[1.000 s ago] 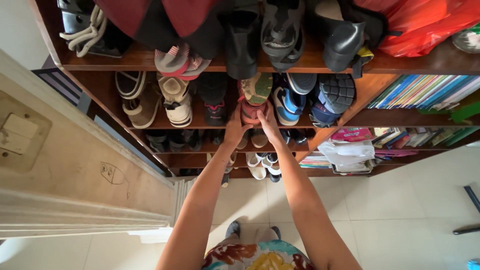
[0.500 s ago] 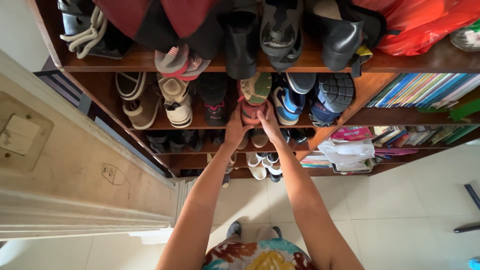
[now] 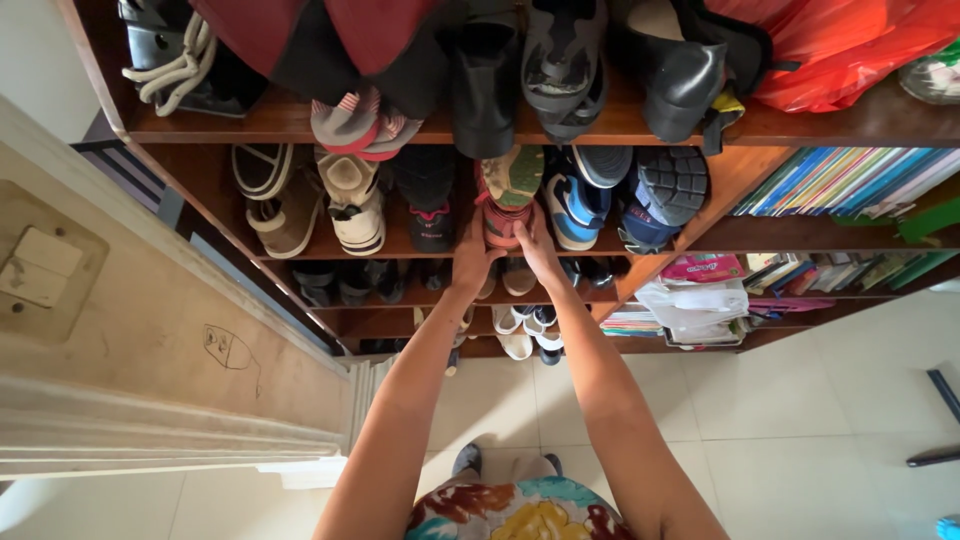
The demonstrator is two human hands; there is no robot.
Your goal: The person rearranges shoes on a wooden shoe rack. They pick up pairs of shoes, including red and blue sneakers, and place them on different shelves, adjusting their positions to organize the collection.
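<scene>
Both my hands, left hand (image 3: 470,258) and right hand (image 3: 537,250), grip closed around the red sneaker (image 3: 503,205) (fingertips hidden behind it) on the shelf (image 3: 300,250).

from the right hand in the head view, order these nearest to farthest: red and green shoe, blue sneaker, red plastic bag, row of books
1. red and green shoe, touching the right hand
2. blue sneaker, just right of it
3. row of books, far right, same shelf level
4. red plastic bag, top shelf, right corner

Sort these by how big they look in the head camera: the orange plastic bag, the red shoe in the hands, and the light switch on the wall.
1. orange plastic bag, though it sits nearer the camera
2. light switch
3. red shoe, partly covered by the left hand and right hand; close to the switch, so unsure
</scene>
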